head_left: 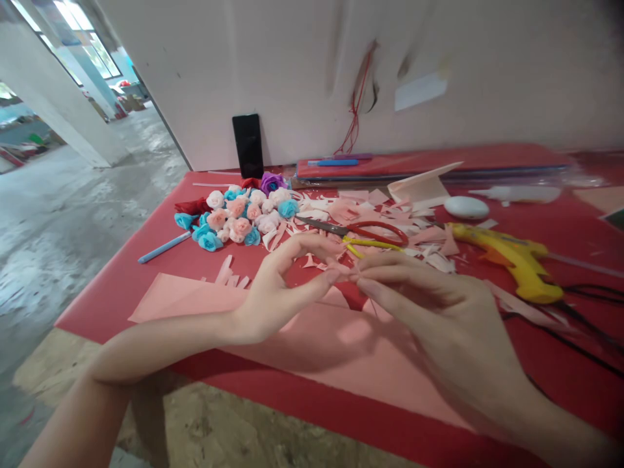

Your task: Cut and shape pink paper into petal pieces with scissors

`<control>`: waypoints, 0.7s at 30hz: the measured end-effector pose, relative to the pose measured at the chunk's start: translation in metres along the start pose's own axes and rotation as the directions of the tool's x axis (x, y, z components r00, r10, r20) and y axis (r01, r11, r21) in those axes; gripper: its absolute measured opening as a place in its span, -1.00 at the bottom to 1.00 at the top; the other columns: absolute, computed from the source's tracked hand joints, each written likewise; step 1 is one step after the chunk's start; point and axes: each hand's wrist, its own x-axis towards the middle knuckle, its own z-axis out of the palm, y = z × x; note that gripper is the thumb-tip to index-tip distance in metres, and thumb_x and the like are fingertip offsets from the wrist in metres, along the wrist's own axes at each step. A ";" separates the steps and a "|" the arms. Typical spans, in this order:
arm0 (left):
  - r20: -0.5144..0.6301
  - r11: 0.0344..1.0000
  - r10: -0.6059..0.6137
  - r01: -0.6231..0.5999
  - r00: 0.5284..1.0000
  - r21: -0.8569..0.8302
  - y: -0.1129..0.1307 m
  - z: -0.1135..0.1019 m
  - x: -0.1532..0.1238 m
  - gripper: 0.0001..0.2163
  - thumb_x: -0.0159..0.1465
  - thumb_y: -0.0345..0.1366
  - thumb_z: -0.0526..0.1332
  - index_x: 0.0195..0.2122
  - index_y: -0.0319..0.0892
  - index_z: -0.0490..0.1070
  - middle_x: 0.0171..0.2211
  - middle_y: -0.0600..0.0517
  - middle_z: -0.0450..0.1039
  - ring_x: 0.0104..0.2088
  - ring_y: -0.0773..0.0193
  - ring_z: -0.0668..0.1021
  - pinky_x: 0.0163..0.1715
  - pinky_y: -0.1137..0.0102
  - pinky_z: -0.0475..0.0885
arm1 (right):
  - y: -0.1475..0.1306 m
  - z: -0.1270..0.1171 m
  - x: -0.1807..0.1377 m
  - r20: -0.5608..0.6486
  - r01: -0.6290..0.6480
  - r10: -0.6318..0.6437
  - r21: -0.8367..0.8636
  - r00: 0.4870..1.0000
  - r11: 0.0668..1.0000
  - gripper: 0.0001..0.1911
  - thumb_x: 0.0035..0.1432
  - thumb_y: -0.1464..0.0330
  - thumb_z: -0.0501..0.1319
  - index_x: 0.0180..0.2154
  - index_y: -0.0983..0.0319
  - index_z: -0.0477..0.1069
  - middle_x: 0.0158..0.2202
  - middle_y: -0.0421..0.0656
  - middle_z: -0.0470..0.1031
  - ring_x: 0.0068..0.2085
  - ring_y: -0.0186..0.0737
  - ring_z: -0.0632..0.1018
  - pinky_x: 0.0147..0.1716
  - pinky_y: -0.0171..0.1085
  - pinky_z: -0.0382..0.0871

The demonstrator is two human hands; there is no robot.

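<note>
My left hand (287,279) and my right hand (429,305) meet above the red table (146,260), fingertips pinched together on a small pink paper piece (344,268). Both hands are closed in a pinch on it. Under them lies a large pink paper sheet (312,338). Just beyond the fingers lie red-handled scissors (361,229) among pink paper scraps (419,240). A heap of small paper roses (238,218) in pink, white, blue, red and purple sits at the far left.
A yellow glue gun (511,257) with black cords lies at the right. A blue pen (163,247) lies near the left edge. A black phone (247,145) leans on the wall. A white oval object (466,207) and stacked folders (414,166) sit at the back.
</note>
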 end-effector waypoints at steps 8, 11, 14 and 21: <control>-0.004 1.000 -0.021 0.021 1.000 -0.009 -0.001 -0.002 0.001 -0.88 0.16 -0.45 0.22 -0.29 -0.13 0.37 -0.22 0.05 0.45 -0.26 0.38 0.49 -0.17 0.43 0.43 | -0.003 -0.001 0.001 -0.038 0.090 -0.090 -0.026 0.995 0.996 -0.89 -0.07 0.46 0.26 -0.55 0.14 0.49 -0.44 -0.25 0.52 -0.36 -0.37 0.50 -0.31 -0.41 0.45; -0.035 0.992 -0.100 0.097 0.994 -0.074 -0.001 -0.002 0.001 -0.93 0.16 -0.43 0.22 -0.34 -0.14 0.37 -0.32 0.08 0.44 -0.28 0.38 0.49 -0.20 0.43 0.43 | -0.002 0.000 -0.001 -0.050 0.072 -0.072 -0.002 0.996 0.997 -0.90 -0.08 0.43 0.27 -0.56 0.11 0.51 -0.39 -0.24 0.53 -0.29 -0.34 0.52 -0.39 -0.43 0.46; -0.044 0.978 -0.153 0.145 0.987 -0.150 -0.001 -0.001 0.000 -0.94 0.15 -0.41 0.24 -0.40 -0.15 0.36 -0.39 0.10 0.40 -0.32 0.39 0.48 -0.24 0.44 0.43 | 0.000 0.002 -0.003 -0.024 0.025 -0.025 0.002 0.999 1.000 -0.93 -0.10 0.37 0.29 -0.53 0.06 0.53 -0.29 -0.23 0.54 -0.27 -0.29 0.54 -0.59 -0.46 0.42; -0.020 0.979 -0.146 0.141 0.989 -0.148 -0.001 0.003 -0.002 -0.89 0.14 -0.36 0.25 -0.39 -0.14 0.29 -0.38 0.08 0.37 -0.29 0.35 0.48 -0.22 0.41 0.44 | 0.000 0.002 -0.002 -0.042 0.115 -0.119 -0.079 0.992 0.990 -0.90 -0.04 0.41 0.26 -0.51 0.09 0.51 -0.38 -0.25 0.56 -0.31 -0.30 0.55 -0.34 -0.35 0.51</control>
